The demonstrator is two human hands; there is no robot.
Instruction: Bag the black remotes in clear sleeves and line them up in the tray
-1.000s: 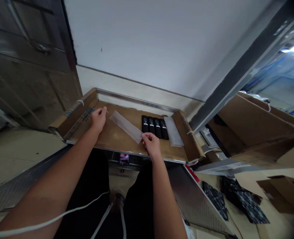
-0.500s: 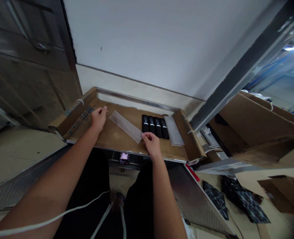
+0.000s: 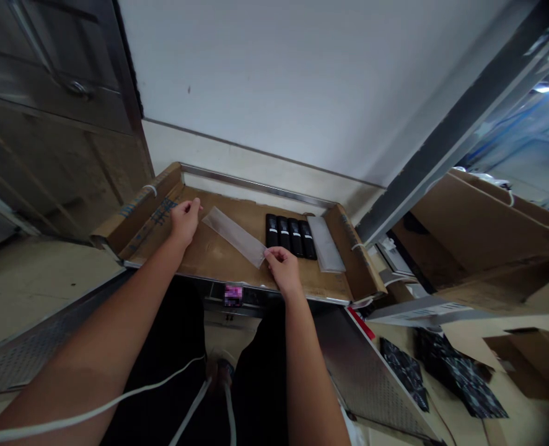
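My right hand pinches the near right corner of a clear plastic sleeve between thumb and fingertips. The narrow sleeve lies slantwise over the cardboard-lined tray and looks flat. Beyond its far left end, a small gap away, is my left hand. Those fingers are curled together at the tips; whether anything is between them cannot be made out. Several black remote-like devices with small white labels lie side by side, just past my right hand. More clear plastic sleeves lie to their right.
Raised cardboard walls edge the tray, with a white wall behind it. Large cardboard boxes stand at the right. Dark patterned packages lie lower right. A white cable crosses over my left forearm.
Both hands and the sleeve stay almost in place. The view has shifted very slightly.
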